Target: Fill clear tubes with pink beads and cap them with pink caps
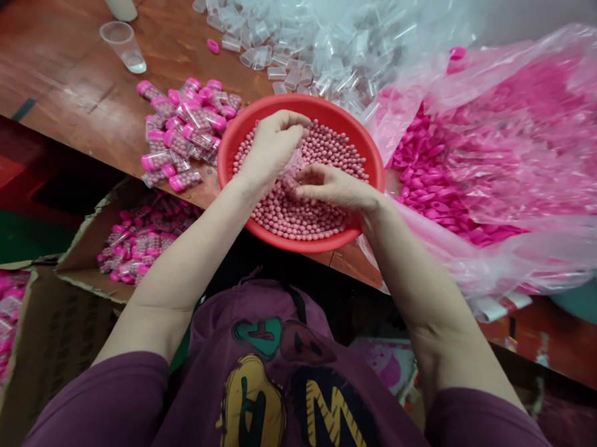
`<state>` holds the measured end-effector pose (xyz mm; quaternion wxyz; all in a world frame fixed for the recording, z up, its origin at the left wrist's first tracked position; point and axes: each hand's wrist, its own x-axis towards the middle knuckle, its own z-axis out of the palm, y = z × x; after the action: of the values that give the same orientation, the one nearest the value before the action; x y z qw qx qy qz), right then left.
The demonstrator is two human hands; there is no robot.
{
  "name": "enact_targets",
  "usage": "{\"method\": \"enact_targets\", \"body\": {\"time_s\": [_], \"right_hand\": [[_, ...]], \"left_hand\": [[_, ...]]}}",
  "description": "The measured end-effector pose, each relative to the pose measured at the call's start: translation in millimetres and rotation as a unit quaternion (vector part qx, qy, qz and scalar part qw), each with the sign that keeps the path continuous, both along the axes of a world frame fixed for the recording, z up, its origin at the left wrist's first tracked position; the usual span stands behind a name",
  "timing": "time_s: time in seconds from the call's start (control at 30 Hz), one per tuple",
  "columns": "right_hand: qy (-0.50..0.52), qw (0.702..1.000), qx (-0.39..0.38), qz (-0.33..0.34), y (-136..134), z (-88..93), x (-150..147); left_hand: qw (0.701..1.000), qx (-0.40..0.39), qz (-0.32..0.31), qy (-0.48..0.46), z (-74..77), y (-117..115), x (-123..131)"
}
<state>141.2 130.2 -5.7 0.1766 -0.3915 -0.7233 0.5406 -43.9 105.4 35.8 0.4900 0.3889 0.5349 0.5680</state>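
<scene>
A red round basin (234, 143) full of small pink beads (334, 148) sits at the near edge of a brown wooden table (71, 82). My left hand (272, 145) hovers over the beads with fingers curled in a pinch; a small clear tube seems to lie under it, though I cannot be sure. My right hand (334, 187) rests low on the beads, fingers closed together on something I cannot make out.
Filled pink-capped tubes (183, 129) lie left of the basin. Empty clear tubes (319, 42) are heaped behind it. A plastic bag of pink caps (456, 168) spreads to the right. A cardboard box (80, 261) of filled tubes stands below left. A clear cup (123, 46) stands far left.
</scene>
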Motion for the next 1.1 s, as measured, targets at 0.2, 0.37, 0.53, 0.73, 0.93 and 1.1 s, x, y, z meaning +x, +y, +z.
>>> {"method": "enact_targets", "body": {"time_s": [0.2,0.37,0.53,0.73,0.93,1.1], "right_hand": [[0.090,0.982,-0.141,-0.091,7,9.3,23],[0.113,0.972,-0.171,-0.114,7,14.7,21],[0.096,0.981,-0.134,-0.103,4,19.8,23],[-0.003,0.989,0.002,-0.147,5,30.2,41],[0.011,0.991,0.075,-0.113,6,34.7,44],[0.006,0.993,0.078,-0.092,8,35.8,46]], "left_hand": [[0.994,-0.037,-0.095,-0.027,-5.9,-7,5],[0.981,-0.050,-0.173,-0.073,-2.9,-7,15],[0.980,-0.099,-0.117,-0.130,0.5,-8,23],[0.965,-0.114,-0.136,-0.194,-8.3,-8,19],[0.958,-0.116,-0.177,-0.195,-10.7,-6,23],[0.964,-0.106,-0.180,-0.163,-17.9,-6,25]]}}
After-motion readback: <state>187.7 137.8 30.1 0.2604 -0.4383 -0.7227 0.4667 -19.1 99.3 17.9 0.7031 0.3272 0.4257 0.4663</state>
